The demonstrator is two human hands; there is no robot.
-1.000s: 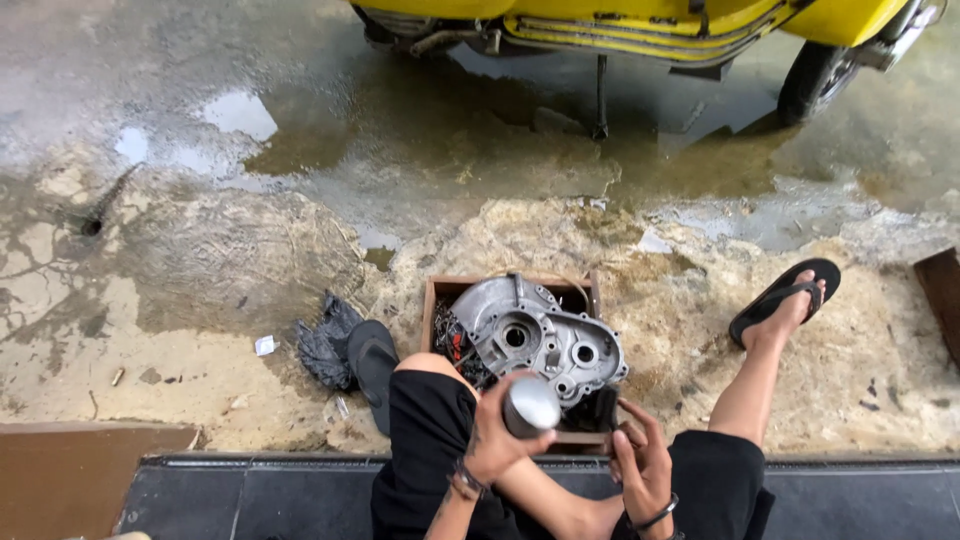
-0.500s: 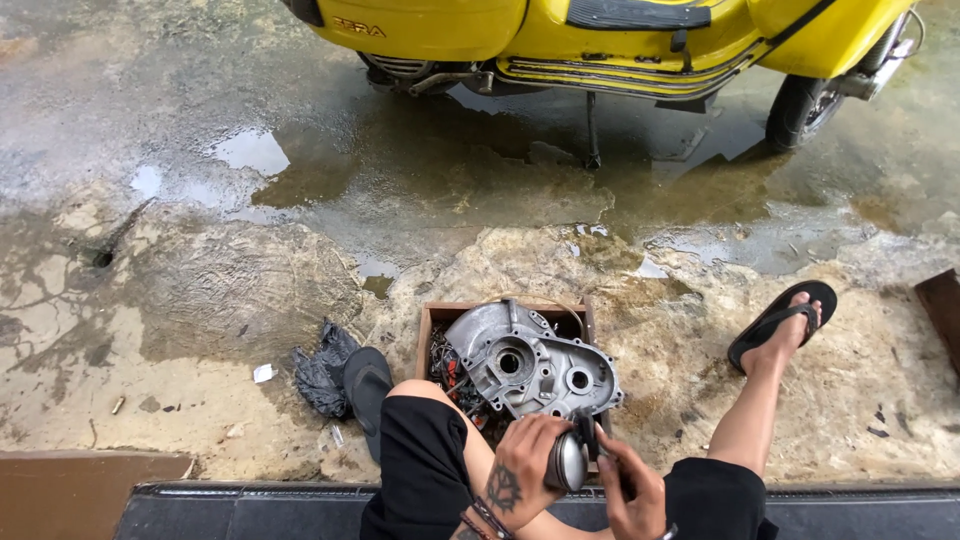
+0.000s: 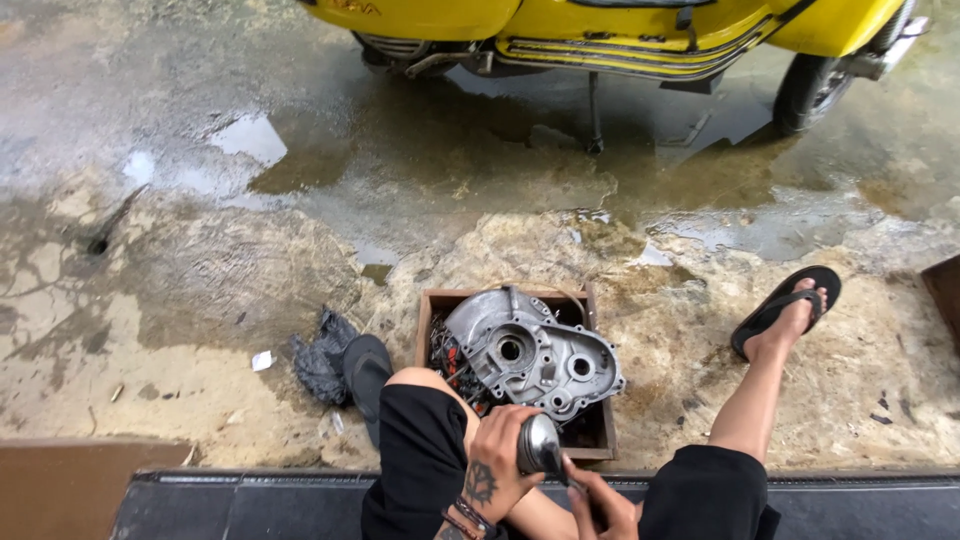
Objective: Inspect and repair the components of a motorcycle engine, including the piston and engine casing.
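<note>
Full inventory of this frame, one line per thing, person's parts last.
Grey cast-metal engine casing: 1, in the crate.
Brown wooden crate: 1, on the ground between the legs.
Dark crumpled rag: 1, left of the crate.
Yellow scooter: 1, top, on its stand.
Wet concrete floor: puddled.
Black flip-flops: 2, on the feet.
Shiny round metal part: 1, in the left hand.
Left hand: gripping it.
Right hand: touching its end.

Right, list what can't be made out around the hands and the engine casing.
Head view only:
- Small metal part: mostly covered by the left hand; its shape is unclear.
- Right hand: cut off by the bottom edge; its grip is not readable.
- Wooden box: contents hidden under the grey engine casing.
- Yellow scooter: cut off by the top edge.
</note>
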